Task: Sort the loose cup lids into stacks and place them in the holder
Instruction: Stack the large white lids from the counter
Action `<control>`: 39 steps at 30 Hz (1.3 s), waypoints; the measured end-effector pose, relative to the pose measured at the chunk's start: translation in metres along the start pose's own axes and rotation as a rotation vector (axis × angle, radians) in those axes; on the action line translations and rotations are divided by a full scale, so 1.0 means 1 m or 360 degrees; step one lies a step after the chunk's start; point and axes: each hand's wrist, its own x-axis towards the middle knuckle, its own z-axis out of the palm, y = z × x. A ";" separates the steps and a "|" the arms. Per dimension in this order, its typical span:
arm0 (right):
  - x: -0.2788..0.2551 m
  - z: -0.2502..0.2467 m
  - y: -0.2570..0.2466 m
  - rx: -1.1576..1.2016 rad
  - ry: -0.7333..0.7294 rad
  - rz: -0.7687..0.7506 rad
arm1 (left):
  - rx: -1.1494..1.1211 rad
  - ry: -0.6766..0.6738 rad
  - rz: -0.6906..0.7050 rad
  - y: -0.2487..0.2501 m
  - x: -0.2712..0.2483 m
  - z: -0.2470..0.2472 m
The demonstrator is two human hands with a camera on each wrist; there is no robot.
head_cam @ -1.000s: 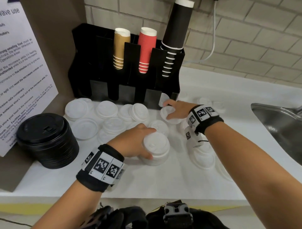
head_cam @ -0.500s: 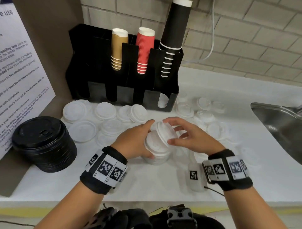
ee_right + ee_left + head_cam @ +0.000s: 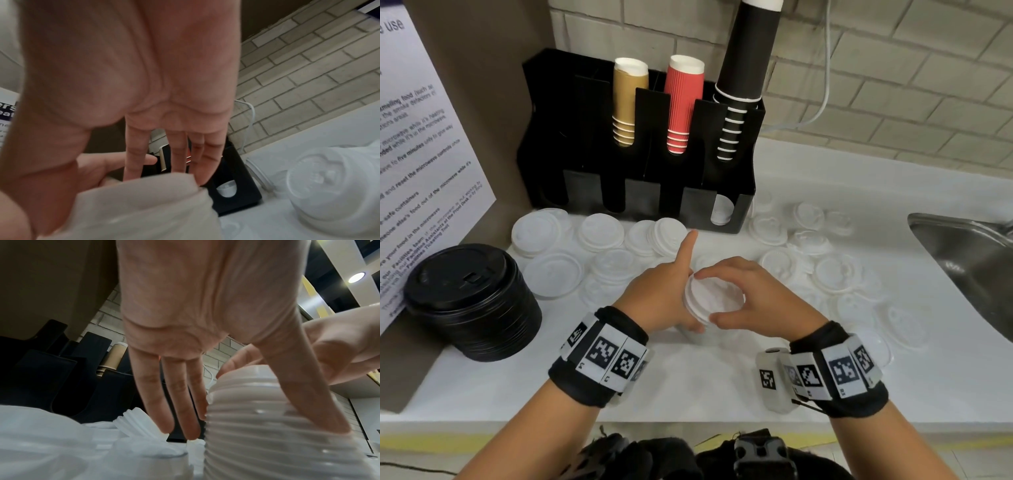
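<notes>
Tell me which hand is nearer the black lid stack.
Left. The left hand holds the white lid stack on the side facing the black lid stack; the right hand grips its top lid from the far side.

White lid stack [image 3: 714, 301] upright between left hand [image 3: 664, 294] and right hand [image 3: 753, 301], top lid flat. Loose white lids [image 3: 835, 270] scattered beyond and beside both hands. Black holder [image 3: 736, 192] behind them, one lid in its rightmost slot.
</notes>
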 end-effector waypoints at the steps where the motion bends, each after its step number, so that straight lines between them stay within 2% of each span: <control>1: 0.000 0.000 -0.001 -0.0023 -0.0007 0.0011 | -0.0001 -0.0002 0.0000 0.000 0.000 0.000; 6: 0.000 0.005 -0.005 -0.0126 0.0007 0.0049 | 0.0063 -0.0026 -0.0017 0.001 -0.001 0.000; 13: 0.003 0.012 -0.007 -0.0209 0.0017 0.0094 | -0.0052 -0.0048 0.0010 0.001 0.000 -0.002; 19: -0.005 0.007 0.004 -0.0044 0.0013 0.0128 | -0.0184 -0.0200 0.0010 -0.005 -0.002 -0.003; 21: -0.009 0.007 0.007 0.0103 0.0054 0.0152 | -0.0274 -0.0149 -0.0008 -0.011 -0.004 -0.007; 25: -0.012 0.006 0.010 0.0228 0.0090 0.0180 | -0.0413 0.0032 -0.0260 -0.013 0.001 -0.013; 35: -0.012 0.006 0.020 0.0441 0.0128 0.0268 | -0.0645 -0.0012 -0.0437 -0.014 0.007 -0.010; 37: -0.012 0.007 0.022 0.0466 0.0115 0.0268 | -0.0630 -0.0023 -0.0437 -0.014 0.008 -0.011; 39: -0.012 0.008 0.024 0.0453 0.0095 0.0261 | -0.0541 0.0019 -0.0276 -0.014 0.009 -0.010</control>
